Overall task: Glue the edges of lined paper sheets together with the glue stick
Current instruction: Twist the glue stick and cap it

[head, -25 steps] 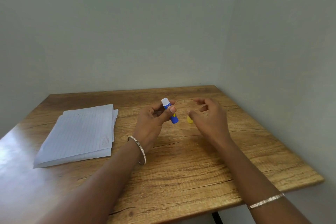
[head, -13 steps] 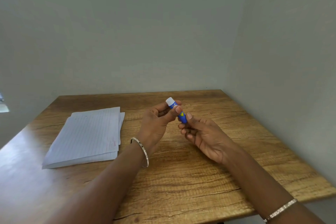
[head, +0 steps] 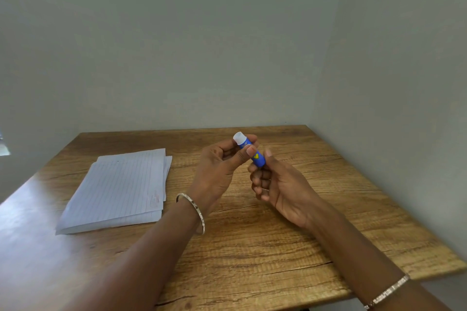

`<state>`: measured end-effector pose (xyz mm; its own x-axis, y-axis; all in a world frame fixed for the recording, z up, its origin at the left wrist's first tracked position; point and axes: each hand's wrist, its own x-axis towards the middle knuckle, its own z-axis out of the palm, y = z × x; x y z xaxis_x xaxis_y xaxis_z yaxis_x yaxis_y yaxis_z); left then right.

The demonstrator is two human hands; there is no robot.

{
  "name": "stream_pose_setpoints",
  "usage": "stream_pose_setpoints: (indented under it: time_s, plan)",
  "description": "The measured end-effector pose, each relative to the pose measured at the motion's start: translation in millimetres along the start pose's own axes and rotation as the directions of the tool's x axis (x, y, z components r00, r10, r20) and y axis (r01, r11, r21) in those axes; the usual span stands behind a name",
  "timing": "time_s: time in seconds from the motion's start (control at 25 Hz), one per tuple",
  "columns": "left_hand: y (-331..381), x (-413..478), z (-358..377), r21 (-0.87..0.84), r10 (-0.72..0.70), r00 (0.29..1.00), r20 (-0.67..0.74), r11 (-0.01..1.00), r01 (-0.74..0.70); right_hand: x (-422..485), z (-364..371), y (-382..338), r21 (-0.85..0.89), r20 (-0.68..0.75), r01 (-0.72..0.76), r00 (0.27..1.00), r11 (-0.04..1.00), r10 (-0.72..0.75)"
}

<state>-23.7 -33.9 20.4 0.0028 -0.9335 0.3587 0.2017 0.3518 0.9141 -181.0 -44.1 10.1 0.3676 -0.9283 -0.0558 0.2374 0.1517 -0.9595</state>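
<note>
Head view, only one here: the glue stick (head: 249, 150) is up off the table (head: 290, 247), pinched in the left hand (head: 217, 171) near its white tip, with the right hand (head: 280, 189) now closed around the blue bottom end — a second ago that hand was off to the side holding something small and yellow, probably the cap. So I'd guess it's uncapped and about to be twisted up. The lined paper sheets (head: 121, 187) sit stacked well to the left, same as before — no gluing yet.

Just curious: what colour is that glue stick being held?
Blue body with a yellow mark and a white tip, seen in the head view: glue stick.
</note>
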Motion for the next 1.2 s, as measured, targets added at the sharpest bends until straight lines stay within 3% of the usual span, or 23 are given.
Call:
stream_pose_setpoints:
  time_s: [0.24, 0.56, 0.8, 1.04, 1.2]
  plan:
    - [1.3, -1.1, 1.2, 0.06, 0.066, 0.998, -0.014, 0.996, -0.065, 3.9, -11.3, -1.1, 0.282, 0.038, 0.063, 0.996, 0.957, -0.077]
    - [4.7, -1.5, 1.8, 0.065, 0.085, 0.996, 0.022, 0.994, -0.086, 1.4, -5.8, -2.3, 0.198, 0.023, -0.061, 0.998, 0.978, 0.058]
    - [3.4, -1.6, -0.1, 0.012, 0.047, 0.999, -0.002, 0.999, -0.047, 3.6, -13.0, -0.9, 0.314, 0.031, 0.056, 0.997, 0.948, -0.069]
    - [5.5, -0.4, 0.3, 0.015, 0.046, 0.999, 0.004, 0.999, -0.047, -0.9, -4.5, -4.4, 0.14, 0.004, 0.015, 1.0, 0.99, -0.016]
    - [3.5, 1.0, -1.6, 0.019, 0.037, 0.999, -0.034, 0.999, -0.037, -1.9, -1.2, -6.0, 0.225, -0.009, 0.023, 1.0, 0.974, -0.022]
